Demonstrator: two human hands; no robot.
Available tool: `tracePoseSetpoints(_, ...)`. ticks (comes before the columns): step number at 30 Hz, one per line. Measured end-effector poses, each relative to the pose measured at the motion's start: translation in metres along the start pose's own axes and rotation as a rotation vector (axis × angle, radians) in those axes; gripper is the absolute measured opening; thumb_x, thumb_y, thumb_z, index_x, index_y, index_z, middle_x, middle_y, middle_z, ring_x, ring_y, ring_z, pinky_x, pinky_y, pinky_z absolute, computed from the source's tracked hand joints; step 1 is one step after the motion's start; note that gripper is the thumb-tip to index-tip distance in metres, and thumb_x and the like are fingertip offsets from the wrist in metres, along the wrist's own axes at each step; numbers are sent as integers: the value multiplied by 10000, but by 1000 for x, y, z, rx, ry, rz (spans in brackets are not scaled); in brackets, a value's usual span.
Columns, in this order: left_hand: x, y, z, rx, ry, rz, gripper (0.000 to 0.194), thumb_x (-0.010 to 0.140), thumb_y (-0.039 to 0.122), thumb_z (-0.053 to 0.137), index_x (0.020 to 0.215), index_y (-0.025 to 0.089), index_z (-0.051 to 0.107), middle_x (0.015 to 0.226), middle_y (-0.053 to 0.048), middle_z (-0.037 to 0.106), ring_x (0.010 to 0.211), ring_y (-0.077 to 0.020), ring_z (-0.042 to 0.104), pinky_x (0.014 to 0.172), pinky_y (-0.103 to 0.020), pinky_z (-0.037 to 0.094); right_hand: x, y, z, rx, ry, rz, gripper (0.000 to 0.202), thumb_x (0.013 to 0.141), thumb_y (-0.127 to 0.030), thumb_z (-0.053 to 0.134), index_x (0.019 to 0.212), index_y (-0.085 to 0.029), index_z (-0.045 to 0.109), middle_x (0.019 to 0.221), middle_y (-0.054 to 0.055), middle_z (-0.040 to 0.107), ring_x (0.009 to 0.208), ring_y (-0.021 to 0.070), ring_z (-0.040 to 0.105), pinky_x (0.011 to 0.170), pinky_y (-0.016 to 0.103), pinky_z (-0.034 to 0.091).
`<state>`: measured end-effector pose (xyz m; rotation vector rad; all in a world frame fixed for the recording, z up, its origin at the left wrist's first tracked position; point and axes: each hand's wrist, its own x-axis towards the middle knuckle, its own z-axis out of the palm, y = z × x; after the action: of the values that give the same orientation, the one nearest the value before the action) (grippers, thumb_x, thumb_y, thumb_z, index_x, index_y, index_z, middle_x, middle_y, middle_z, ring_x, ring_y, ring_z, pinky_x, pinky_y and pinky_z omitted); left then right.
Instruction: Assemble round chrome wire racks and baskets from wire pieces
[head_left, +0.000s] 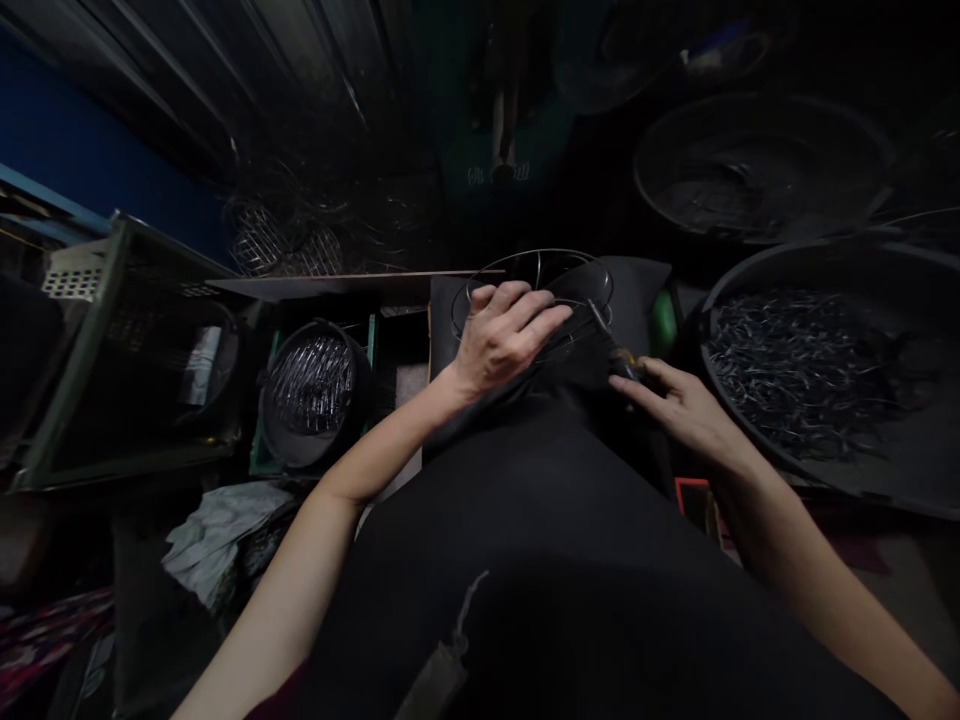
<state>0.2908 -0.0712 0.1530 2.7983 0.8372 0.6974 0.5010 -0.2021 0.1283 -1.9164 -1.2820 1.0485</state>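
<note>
While under left hand [504, 340], wire frame [559, 275] rests.

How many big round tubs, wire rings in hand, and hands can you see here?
Big dark round tubs: 2, one holding thin dark strips, one behind it
Wire ring frame: 1, under the left hand
Hands: 2, the right hand touching a small tool
Total: 5
</note>
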Motion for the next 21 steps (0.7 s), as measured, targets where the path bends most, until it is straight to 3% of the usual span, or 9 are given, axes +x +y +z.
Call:
tracePoseSetpoints(3,-11,14,14,-54,-66,-29,327,979,341,364,1152,226,617,1082,-81,677,992,-198,625,892,-383,469,-2,-3,-1,-128,32,-23,434,782,-674,514,750,-241,527,725,23,537,703,203,521,676,350,445)
tracePoseSetpoints(6,-25,24,36,-100,-88,-126,378,965,335,401,1273,149,518,1262,-142,588,1122,-208,591,937,-343,497,-4,-9,0,-220,69,-36,449,779,-679,510,686,-249,422,641,2,469,614,178,468,640,350,421)
tracePoseSetpoints(8,-29,25,51,-115,-104,-192,468,948,338,440,1356,112,419,1379,-182,488,1223,-230,534,967,-335,496,-3,-13,1,-245,57,-22,449,746,-679,558,700,-249,435,626,-2,477,596,178,473,617,347,420)
tracePoseSetpoints(10,-27,23,62,-106,-146,-247,513,943,331,453,1390,93,369,1357,-194,501,1211,-241,541,956,-338,502,-2,-15,1,-245,28,-10,439,711,-669,603,767,-244,510,669,9,535,615,192,509,615,353,432)
tracePoseSetpoints(15,-12,13,75,2,-231,-322,345,974,256,377,1255,129,532,1074,-114,653,994,-203,633,848,-301,513,4,-13,-2,-142,-19,4,453,704,-612,629,958,-237,623,801,29,641,652,212,564,624,373,468)
tracePoseSetpoints(21,-8,11,89,40,-169,-399,328,979,231,362,1199,164,595,1007,-98,685,895,-187,664,731,-276,500,5,-14,-1,-158,-66,25,404,762,-542,592,1007,-224,629,762,28,617,602,196,542,585,353,468)
